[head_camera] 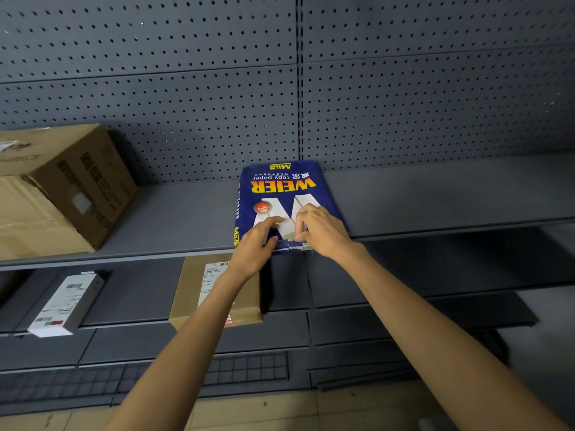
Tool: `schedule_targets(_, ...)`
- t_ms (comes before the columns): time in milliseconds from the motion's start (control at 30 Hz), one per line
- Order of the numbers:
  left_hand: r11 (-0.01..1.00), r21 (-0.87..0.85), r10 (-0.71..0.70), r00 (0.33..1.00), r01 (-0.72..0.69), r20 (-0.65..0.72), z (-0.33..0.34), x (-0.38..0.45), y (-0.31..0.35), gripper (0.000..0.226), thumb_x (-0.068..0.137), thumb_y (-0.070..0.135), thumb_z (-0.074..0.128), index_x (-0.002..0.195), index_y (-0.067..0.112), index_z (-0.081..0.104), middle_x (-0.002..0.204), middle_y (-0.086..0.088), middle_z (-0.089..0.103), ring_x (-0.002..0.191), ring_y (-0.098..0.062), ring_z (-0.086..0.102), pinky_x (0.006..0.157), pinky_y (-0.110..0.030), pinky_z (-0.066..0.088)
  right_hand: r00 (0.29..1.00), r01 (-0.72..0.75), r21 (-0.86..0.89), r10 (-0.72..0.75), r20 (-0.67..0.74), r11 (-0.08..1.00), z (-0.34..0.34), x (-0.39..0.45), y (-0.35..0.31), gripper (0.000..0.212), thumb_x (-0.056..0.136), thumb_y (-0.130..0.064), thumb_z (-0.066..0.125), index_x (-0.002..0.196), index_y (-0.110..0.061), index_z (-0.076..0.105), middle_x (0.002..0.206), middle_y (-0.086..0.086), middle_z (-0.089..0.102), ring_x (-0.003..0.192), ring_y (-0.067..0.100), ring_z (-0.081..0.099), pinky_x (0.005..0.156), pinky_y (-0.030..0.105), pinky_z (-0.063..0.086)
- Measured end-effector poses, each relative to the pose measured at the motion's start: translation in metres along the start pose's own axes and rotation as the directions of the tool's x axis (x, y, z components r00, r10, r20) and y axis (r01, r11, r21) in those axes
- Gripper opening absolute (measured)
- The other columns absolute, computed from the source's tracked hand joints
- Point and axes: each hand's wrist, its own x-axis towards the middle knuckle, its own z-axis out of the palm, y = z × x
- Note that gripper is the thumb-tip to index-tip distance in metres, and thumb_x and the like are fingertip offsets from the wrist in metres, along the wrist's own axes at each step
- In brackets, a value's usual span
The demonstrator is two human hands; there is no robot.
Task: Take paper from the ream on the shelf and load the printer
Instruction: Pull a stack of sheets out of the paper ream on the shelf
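Both hands on ream (281, 197) at shelf (435, 197) edge: left hand (258, 241) fingers flat, right hand (320, 228) curled at torn wrapper. Risk: tug drags ream off edge, sheets spill.

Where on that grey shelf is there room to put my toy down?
Bare patches on the grey metal shelf: between the big brown cardboard box and the blue paper ream, and everything right of the ream. It is crowded at the ream's near end, where the left hand and right hand work.

Both hands, left (255, 241) and right (320, 230), on the blue ream (281, 188) at its seemingly torn near end, shelf (435, 197) edge.
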Motion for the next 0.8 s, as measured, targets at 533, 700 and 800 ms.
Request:
schedule_targets(533, 1.0, 0.013, 0.029, 0.997, -0.029, -0.065, 0.013, -0.011, 0.007, 0.033, 0.096, 0.021, 0.059, 0.129, 0.022, 0.056, 0.118, -0.003, 0.066, 0.11, -0.023, 0.06, 0.092, -0.045, 0.052, 0.967, 0.148, 0.158, -0.176, 0.185, 0.976, -0.015, -0.039, 0.01, 0.013, 0.085, -0.024, 0.072, 0.078, -0.026, 0.062, 0.101, -0.012, 0.056, 0.094, 0.01, 0.052, 0.078, 0.032, 0.043)
schedule_targets(700, 0.997, 0.042, 0.061, 0.996, -0.058, -0.067, 0.015, -0.014, 0.01, 0.037, 0.087, 0.029, 0.07, 0.123, 0.026, 0.06, 0.111, 0.001, 0.068, 0.103, -0.021, 0.061, 0.087, -0.044, 0.053, 0.966, 0.107, 0.33, -0.177, 0.188, 0.938, -0.023, -0.042, 0.013, 0.018, 0.087, -0.016, 0.069, 0.09, -0.032, 0.062, 0.1, -0.011, 0.071, 0.097, 0.007, 0.066, 0.091, 0.043, 0.054)
schedule_targets(800, 0.997, 0.059, 0.047, 0.997, -0.043, -0.068, 0.016, -0.017, 0.012, 0.047, 0.08, 0.023, 0.078, 0.124, 0.022, 0.062, 0.111, -0.001, 0.067, 0.102, -0.022, 0.061, 0.087, -0.043, 0.053, 0.975, 0.113, 0.344, -0.17, 0.141, 0.932, -0.031, -0.041, 0.014, 0.028, 0.092, -0.014, 0.063, 0.108, -0.037, 0.058, 0.097, -0.01, 0.074, 0.094, 0.008, 0.069, 0.09, 0.043, 0.056)
